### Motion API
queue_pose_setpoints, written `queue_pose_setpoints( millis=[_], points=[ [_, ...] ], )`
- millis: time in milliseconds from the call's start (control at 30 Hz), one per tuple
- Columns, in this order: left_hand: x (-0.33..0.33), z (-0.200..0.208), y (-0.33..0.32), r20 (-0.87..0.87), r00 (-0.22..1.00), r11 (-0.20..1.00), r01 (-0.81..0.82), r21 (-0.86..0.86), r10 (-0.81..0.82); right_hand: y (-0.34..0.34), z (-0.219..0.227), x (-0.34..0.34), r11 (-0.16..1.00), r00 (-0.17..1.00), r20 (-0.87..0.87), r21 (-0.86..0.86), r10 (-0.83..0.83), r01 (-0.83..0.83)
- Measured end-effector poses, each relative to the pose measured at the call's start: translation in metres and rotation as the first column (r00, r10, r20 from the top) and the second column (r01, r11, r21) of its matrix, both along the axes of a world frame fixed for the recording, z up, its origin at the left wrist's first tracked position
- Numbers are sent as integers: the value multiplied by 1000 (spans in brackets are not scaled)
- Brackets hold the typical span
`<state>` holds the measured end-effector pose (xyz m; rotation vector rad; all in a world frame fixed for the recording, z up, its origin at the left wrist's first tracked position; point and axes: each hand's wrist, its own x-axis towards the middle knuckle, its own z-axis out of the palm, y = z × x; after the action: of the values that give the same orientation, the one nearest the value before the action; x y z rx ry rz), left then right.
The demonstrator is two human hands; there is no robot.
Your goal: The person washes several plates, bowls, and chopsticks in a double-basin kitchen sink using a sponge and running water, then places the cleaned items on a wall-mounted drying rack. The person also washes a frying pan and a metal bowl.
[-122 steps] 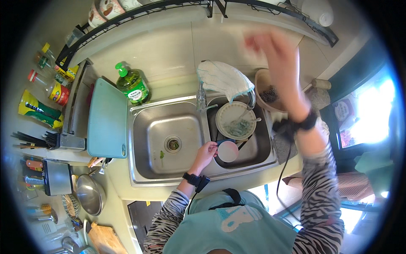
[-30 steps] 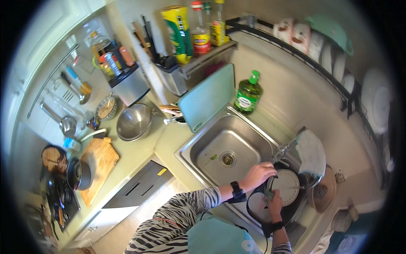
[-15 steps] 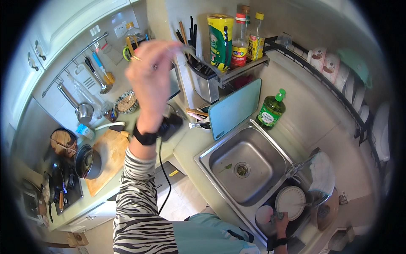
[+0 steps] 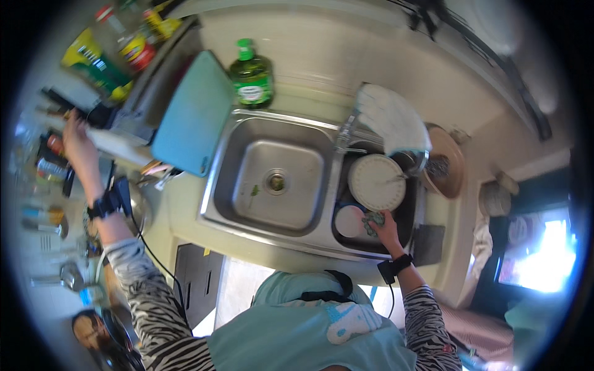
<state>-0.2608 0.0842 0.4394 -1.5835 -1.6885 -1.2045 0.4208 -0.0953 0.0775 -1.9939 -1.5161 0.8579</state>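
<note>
Kitchen counter (image 4: 238, 248) w/ dbl sink (image 4: 272, 234), white cloth (image 4: 393, 117) at back.
R hand (image 4: 388, 232) grips scrubber (image 4: 372, 221) in R basin (image 4: 406, 213), beside pink bowl (image 4: 349, 221), nr white dish (image 4: 374, 179); L hand (image 4: 79, 142) nr caddy (image 4: 131, 123), can't tell if open/closed.

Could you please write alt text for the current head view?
A person's right hand holds a green scrubber beside a small bowl and white dish in the right basin of a double sink; the left hand is outstretched at far left. A soap bottle and blue cutting board stand nearby.
</note>
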Motion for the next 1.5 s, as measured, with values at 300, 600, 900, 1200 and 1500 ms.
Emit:
queue_pose_setpoints(
  millis=[300, 600, 900, 1200, 1500],
  points=[
    [365, -252, -68, 904, 272, 248, 949, -195, -330, 62, 5, 49, 964, 991, 68, 251, -112, 92],
    [535, -444, -76, 358, 837, -142, 329, -933, -413, 82, -27, 50, 917, 754, 522, -213, 399, -338],
    [542, -470, -75, 341, 822, -301, 218, -928, -455, 102, -41, 49, 1000, 971, 238, 16, 1, -5],
    [508, -340, -59, 696, 710, -595, 607, -527, 108, 108, -32, 57, 987, 971, -238, -155, 11, -49],
    [539, -317, -21, 884, 217, -237, 963, -125, 415, 88, 24, 39, 936, 538, -818, -3, -204, 351]
  ],
)
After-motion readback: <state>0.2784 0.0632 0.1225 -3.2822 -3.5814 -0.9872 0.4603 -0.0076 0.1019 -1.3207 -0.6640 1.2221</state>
